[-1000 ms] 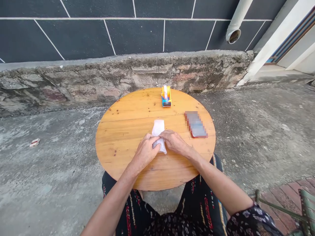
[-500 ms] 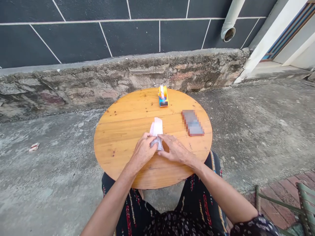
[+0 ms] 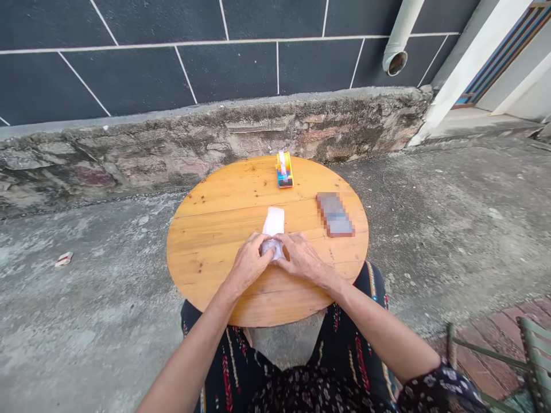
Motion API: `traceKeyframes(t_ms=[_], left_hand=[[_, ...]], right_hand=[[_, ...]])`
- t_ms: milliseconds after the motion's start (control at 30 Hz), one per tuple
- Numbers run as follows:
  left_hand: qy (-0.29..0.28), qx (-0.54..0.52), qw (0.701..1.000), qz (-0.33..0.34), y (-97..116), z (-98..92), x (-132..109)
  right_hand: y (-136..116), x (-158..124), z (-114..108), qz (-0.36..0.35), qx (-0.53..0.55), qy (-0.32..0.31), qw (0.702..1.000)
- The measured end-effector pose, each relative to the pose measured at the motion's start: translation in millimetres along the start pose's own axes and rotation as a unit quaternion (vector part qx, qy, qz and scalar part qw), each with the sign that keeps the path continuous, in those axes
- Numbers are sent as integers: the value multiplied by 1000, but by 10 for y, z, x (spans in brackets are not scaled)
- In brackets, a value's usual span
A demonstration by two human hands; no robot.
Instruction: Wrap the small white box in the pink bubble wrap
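A white, soft-looking sheet or wrapper (image 3: pixel 274 221) lies on the round wooden table, its narrow strip pointing away from me. Its near end is a crumpled, bulkier part between my hands. My left hand (image 3: pixel 252 258) grips the left side of that part, thumb on top and fingers curled. From the right, my right hand (image 3: pixel 301 256) pinches the same part between thumb and fingers. What is inside the wrapper, if anything, cannot be made out.
A yellow and blue tape dispenser (image 3: pixel 284 170) stands at the table's (image 3: pixel 206 229) far edge. To the right lies a blurred flat object with a red-brown edge (image 3: pixel 336 214). Beyond are a stone-based wall and a pipe (image 3: pixel 395 62); a green chair (image 3: pixel 536 350) is at lower right.
The far end of the white wrapper now looks like one narrower strip, its left flap no longer sticking out. My right hand's fingers have closed in. The view has shifted slightly.
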State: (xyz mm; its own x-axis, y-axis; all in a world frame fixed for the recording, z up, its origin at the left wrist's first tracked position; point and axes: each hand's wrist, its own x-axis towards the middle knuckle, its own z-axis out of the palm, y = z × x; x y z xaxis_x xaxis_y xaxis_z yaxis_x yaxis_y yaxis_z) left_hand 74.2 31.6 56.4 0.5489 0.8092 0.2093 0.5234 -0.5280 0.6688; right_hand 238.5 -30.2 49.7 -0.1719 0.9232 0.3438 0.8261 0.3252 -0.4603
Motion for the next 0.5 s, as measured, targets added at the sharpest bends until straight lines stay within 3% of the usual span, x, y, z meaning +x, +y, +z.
traceKeyframes(t_ms=[167,367,500], left_hand=[[0,9,1000,-11,22,-30,0],[-33,8,998,-47,131,-40,-163],[-33,-7,999,0,99,-72,-318]], right_hand=[[-37,-5,-79,-8,7,-29,1000],[-57,-113,-159,-22,20,-81,996],[-48,-118,-192,-19,38,-88,995]])
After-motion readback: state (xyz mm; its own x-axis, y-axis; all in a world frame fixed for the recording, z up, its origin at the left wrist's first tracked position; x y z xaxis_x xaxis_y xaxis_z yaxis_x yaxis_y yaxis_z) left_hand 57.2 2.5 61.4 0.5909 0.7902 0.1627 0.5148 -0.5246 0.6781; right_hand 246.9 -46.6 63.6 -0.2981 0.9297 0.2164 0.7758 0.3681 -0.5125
